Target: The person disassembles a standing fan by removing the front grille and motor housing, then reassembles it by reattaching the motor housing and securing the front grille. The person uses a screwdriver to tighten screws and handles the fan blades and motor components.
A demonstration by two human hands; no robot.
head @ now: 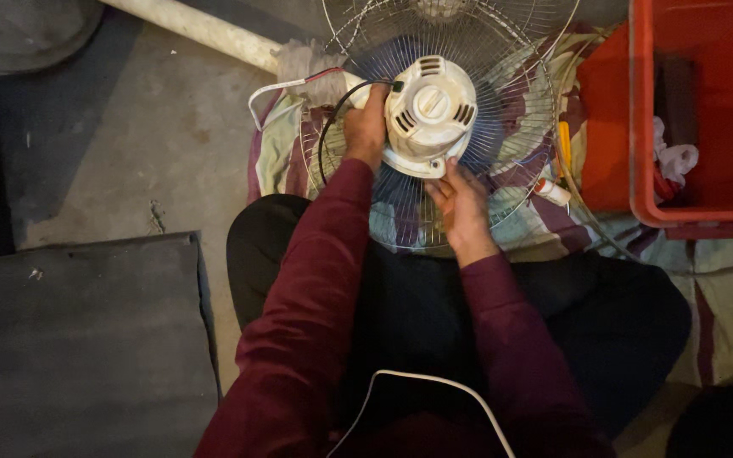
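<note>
A white fan motor housing sits on the middle of a round wire fan guard, with blue blades showing through the wires. My left hand grips the left side of the housing, beside a black cable. Fingers of my right hand press against the lower rim of the housing. Both arms wear dark red sleeves. The guard rests over my crossed legs in black trousers.
A striped cloth covers the floor under the fan. A red plastic crate stands at the right with a white rag in it. A white tube and a yellow tool lie beside the guard. A grey pipe and dark mat are left.
</note>
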